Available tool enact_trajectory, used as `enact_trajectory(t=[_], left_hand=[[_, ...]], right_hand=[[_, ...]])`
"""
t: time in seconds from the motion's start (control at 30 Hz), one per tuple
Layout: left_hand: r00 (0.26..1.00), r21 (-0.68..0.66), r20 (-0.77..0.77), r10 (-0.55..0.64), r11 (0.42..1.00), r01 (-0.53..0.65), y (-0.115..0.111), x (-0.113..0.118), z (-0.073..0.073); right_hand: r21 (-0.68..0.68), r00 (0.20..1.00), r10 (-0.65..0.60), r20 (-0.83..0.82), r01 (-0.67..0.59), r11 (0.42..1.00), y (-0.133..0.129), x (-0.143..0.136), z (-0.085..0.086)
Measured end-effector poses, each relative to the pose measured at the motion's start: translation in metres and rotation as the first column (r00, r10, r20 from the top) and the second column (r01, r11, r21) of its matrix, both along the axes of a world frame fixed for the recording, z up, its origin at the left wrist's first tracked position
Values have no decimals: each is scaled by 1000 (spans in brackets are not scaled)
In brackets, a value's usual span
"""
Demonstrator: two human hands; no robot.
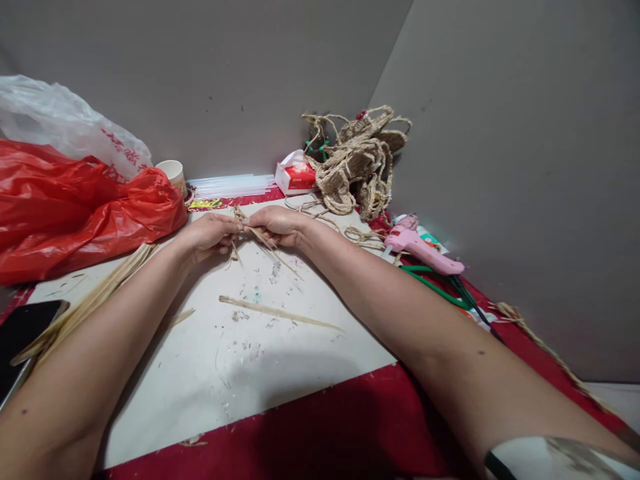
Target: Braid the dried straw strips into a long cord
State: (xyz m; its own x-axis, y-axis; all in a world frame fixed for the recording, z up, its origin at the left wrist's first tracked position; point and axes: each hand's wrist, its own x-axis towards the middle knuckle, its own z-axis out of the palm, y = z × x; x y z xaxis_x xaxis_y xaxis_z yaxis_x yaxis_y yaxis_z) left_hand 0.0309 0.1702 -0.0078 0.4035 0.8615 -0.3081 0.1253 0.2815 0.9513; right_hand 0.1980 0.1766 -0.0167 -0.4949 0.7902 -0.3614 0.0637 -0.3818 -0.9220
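Both my hands meet over the far part of a white board [280, 360]. My left hand [213, 235] is closed in a pinch on a small bundle of dry straw strips [265, 241]. Beside it, my right hand [277, 225] pinches the same straw, its fingertips almost touching the left ones. Thin ends of the straw stick out above the fingers and trail down to the right. A single flat straw strip [280, 313] lies on the board nearer to me. More long strips [110, 283] lie by my left forearm.
Red [75, 213] and clear plastic bags [65, 120] fill the left, near a paper cup [173, 175] and a phone [30, 327]. At the back are glue sticks [233, 185], a tissue box [296, 175] and a heap of braided straw rope [357, 163]. A pink glue gun [420, 247] lies right.
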Motion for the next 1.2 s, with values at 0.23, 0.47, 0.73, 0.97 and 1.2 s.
enact_trajectory(t=[0.23,0.47,0.73,0.97,1.2], left_hand=[[995,47,-97,-29,998,34,1,-6,3],[867,333,-495,51,933,135,-3,-7,9],[534,799,-548,644,591,107,0,-18,29],[882,445,-392,261,893,-67,-24,18,16],[983,90,-94,156,985,-147,-23,25,2]], right_hand=[[10,1000,0,13,0,1000,0,1,0],[-73,998,-14,-54,10,997,4,0,-3],[-117,998,-57,-35,53,992,1,2,2],[-41,996,-59,-73,56,998,4,-3,-5],[-71,1000,-23,13,24,997,1,-4,-1]])
